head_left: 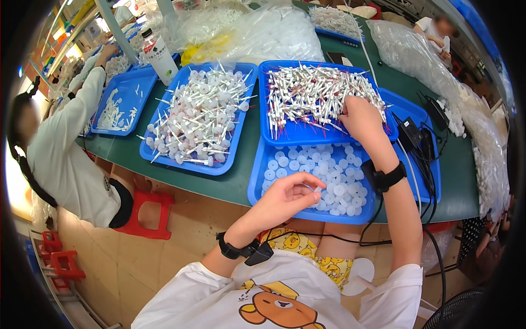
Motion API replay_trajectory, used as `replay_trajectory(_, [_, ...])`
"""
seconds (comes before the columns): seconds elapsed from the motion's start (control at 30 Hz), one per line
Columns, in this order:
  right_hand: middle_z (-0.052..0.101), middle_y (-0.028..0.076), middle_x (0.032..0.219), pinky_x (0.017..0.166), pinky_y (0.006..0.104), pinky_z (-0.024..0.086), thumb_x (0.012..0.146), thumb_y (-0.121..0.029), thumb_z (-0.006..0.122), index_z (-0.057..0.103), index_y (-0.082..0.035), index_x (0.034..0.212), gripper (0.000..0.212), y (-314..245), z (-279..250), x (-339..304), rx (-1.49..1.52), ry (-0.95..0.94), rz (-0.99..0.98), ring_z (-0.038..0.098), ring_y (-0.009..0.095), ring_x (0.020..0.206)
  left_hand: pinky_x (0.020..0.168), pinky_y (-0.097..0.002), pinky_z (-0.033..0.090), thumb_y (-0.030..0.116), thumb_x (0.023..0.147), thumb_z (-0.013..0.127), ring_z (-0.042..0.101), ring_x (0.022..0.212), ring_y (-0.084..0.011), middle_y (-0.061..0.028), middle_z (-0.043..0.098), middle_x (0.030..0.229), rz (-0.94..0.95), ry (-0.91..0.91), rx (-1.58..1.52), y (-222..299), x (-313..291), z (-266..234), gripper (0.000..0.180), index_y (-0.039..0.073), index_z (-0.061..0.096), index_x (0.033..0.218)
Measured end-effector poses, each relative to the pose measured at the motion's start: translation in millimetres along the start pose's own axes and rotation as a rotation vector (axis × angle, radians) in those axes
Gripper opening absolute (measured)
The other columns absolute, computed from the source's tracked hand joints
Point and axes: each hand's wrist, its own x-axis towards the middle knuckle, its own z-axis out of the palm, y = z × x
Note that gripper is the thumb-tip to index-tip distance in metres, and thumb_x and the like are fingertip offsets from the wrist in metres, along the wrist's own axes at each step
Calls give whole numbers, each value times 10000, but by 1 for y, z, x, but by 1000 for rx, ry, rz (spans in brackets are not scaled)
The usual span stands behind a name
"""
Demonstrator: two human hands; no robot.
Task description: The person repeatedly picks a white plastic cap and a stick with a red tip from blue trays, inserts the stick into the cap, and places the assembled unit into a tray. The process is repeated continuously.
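Note:
My left hand (289, 195) is closed, with thumb and fingertips pinching a small translucent white disc (319, 190), mostly covered by the fingers. Below it lies a blue tray (255, 183) of loose translucent round discs (339, 190). Resting over that tray's far part is another blue tray (307, 137), heaped with thin white sticks (304, 90) that have red wire ends. Into the right side of this heap my right hand (362, 118) reaches, fingers bent together. What its fingertips hold, if anything, is hidden among the sticks.
Left of the stick tray, a blue tray (218, 171) holds sticks joined with discs. A bottle (159, 57) stands behind it. Cables and a black adapter (409, 131) lie on a blue tray at right. Plastic bags (268, 33) fill the back; a person (74, 148) works at left.

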Motion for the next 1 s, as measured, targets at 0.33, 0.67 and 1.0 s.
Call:
replay_trajectory(0.33, [711,179,862,764,463,551,753,-106,754,684,-43,838,128,7,-11,6,138,-31,114,697,363,850,858,-267,516,143,981,649,647,986,-106,-54,665,1085,32,25,9,-6,0,0,281,3,608,1222])
replay_trajectory(0.67, [704,198,929,817,443,537,797,-117,707,701,-11,860,124,42,-17,8,242,-143,-5,683,365,918,912,-299,504,119,983,628,645,1012,-145,-51,628,1131,80,44,23,-8,-3,1,268,-12,603,1216])
replay_trajectory(1.0, [667,145,821,725,403,528,783,-100,755,712,-37,878,122,29,-12,-17,271,-15,-87,672,306,788,908,-295,505,112,980,641,638,1012,-138,-45,616,1134,116,79,53,-13,-1,1,266,2,610,1220])
